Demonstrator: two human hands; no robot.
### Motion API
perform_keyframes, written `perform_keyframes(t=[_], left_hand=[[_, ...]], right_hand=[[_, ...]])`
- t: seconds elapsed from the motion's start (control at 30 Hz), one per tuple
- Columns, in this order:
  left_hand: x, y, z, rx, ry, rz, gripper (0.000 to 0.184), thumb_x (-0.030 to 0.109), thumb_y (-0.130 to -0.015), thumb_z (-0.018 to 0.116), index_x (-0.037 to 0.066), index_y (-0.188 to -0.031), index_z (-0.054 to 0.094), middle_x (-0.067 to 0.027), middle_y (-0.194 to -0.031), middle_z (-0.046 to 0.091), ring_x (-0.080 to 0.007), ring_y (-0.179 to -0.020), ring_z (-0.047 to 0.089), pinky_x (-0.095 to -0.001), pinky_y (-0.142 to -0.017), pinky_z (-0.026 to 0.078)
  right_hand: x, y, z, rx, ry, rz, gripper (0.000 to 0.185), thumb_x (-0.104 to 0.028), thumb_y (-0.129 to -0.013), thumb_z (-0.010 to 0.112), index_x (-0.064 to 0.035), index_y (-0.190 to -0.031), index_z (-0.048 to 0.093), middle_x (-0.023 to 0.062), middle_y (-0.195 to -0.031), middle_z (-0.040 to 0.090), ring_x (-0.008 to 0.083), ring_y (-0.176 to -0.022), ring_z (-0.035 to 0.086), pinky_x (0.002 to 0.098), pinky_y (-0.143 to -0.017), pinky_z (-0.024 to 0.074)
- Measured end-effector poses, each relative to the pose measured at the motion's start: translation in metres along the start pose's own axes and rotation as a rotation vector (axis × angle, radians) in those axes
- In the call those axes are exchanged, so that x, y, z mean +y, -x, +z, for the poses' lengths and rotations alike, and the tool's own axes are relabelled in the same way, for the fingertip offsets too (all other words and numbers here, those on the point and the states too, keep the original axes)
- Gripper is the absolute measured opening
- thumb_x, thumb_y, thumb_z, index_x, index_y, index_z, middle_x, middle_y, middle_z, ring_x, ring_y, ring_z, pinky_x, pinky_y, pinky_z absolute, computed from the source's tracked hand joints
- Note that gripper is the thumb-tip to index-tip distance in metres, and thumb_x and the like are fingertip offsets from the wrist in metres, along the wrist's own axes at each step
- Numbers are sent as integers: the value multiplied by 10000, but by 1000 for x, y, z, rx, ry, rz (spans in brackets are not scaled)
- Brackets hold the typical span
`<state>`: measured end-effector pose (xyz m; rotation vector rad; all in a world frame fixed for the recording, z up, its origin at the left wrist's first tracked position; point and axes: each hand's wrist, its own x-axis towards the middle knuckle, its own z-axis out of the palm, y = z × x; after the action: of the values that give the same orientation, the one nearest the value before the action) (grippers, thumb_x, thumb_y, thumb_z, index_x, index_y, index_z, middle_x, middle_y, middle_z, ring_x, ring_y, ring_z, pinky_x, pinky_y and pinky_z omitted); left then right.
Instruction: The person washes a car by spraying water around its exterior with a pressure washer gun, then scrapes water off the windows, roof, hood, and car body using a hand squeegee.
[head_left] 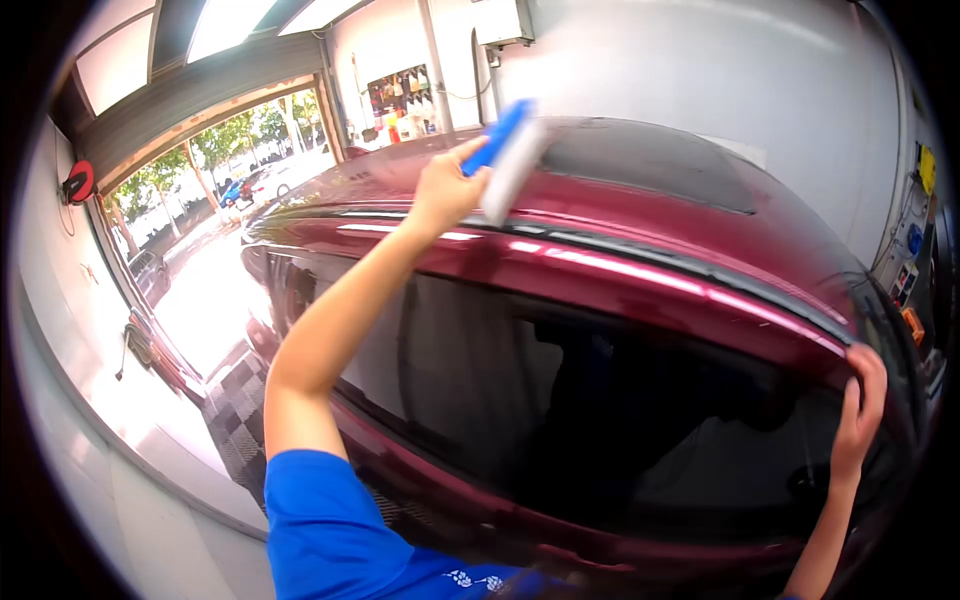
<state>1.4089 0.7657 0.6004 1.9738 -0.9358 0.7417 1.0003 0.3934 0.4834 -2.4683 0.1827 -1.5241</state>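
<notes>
My left hand (pixel 447 190) is wrapped round the blue handle of a squeegee (pixel 503 165) with a pale blade, both smeared by motion. Its blade is over the near edge of the dark red car's roof (pixel 640 222), beside the black roof rail (pixel 690 262); I cannot tell if it touches. At the right, my right hand (pixel 862 395) lies against the roof edge above the side window (pixel 600 420), fingers stretched and holding nothing.
A raised roller door (pixel 200 90) opens on trees and parked cars at the left. A red reel (pixel 78 183) hangs on the left wall. Bottles (pixel 400 105) stand on a rack at the back. Tools and an orange item (pixel 911 326) line the far right. Checkered tiles (pixel 240 415) cover the floor.
</notes>
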Motion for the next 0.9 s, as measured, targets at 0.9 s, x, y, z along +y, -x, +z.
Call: perform_keyframes(t=[0.9], left_hand=[[-138,-132,17,-429,447,379,431,225,-814,633,99,-1225,606,-208,-1057,661,-286,-947,661,-356,-867,495]], right_hand=[[-164,-88,218,52,176,28,235,-24,-844,397,40,-993,566,144,-1030,552,271,-1015,557,283,-927,388]])
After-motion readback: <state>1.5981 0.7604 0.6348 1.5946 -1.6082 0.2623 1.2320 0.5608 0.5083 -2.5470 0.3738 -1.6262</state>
